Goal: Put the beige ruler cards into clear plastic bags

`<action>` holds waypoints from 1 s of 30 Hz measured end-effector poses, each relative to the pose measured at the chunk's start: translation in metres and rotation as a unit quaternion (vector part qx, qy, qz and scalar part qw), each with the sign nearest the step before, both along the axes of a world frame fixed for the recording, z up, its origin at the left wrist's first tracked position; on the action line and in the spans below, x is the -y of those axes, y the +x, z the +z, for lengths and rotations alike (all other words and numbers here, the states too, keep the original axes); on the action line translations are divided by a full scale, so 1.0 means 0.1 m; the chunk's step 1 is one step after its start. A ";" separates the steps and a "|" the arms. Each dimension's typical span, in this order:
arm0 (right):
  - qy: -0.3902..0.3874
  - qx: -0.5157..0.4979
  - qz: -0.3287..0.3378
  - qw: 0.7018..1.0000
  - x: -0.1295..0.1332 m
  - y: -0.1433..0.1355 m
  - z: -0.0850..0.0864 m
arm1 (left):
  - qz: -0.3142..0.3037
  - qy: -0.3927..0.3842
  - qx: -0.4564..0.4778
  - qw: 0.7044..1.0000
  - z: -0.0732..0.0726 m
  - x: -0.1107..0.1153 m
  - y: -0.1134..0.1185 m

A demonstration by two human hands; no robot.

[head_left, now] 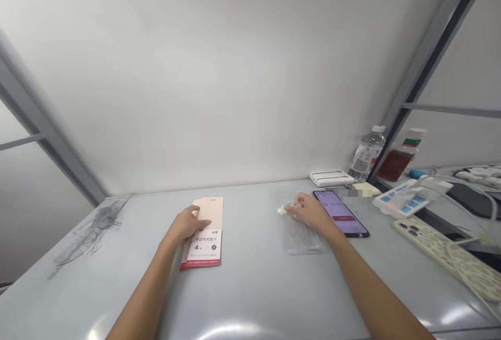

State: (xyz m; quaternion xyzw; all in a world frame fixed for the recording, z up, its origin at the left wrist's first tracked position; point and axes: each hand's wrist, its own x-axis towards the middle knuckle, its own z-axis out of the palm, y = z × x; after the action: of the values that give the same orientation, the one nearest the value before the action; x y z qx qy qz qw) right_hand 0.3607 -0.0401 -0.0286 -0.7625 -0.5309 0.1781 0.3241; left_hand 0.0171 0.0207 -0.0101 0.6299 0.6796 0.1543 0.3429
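Two or more flat ruler set packets (pixel 205 248), cream with a white label and a red bottom band, lie stacked and slightly fanned on the left. My left hand (pixel 187 223) grips their left side, with the thumb across the top one; its other fingers are partly hidden. Further right, a clear plastic bag (pixel 303 241) lies flat on the table. The fingertips of my right hand (pixel 307 210) pinch its upper end by a small white piece, which looks like a zip slider. Its contents, if any, cannot be made out.
A phone (pixel 342 214) with a timer screen lies just right of the bag. Behind it are a white box-like device (pixel 332 178) and a water bottle (pixel 367 154). Further right sit a power strip (pixel 407 196), cables and a patterned phone case (pixel 442 251). A wall (pixel 235 94) rises behind the table.
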 end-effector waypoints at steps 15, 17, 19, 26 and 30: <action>0.015 -0.138 0.079 0.987 0.10 0.07 0.11 | 0.017 0.086 0.009 0.996 -0.03 0.02 -0.14; 0.001 -0.144 0.081 0.986 0.12 0.06 0.10 | 0.013 0.086 0.005 0.996 -0.05 0.02 -0.14; -0.006 -0.149 0.071 0.986 0.13 0.05 0.09 | 0.008 0.086 0.010 0.996 -0.07 0.03 -0.14; -0.006 -0.140 0.048 0.989 0.12 0.03 0.02 | 0.019 0.103 0.041 0.994 -0.10 0.09 -0.16; -0.054 -0.085 0.002 0.995 0.07 0.11 -0.07 | 0.027 0.098 0.069 0.992 -0.11 0.11 -0.16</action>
State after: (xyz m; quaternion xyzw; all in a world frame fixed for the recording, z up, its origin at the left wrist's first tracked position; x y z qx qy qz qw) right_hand 0.3716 -0.0468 -0.0357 -0.7599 -0.4927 0.2715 0.3257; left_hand 0.0015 0.0098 -0.0211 0.6300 0.6525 0.2722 0.3214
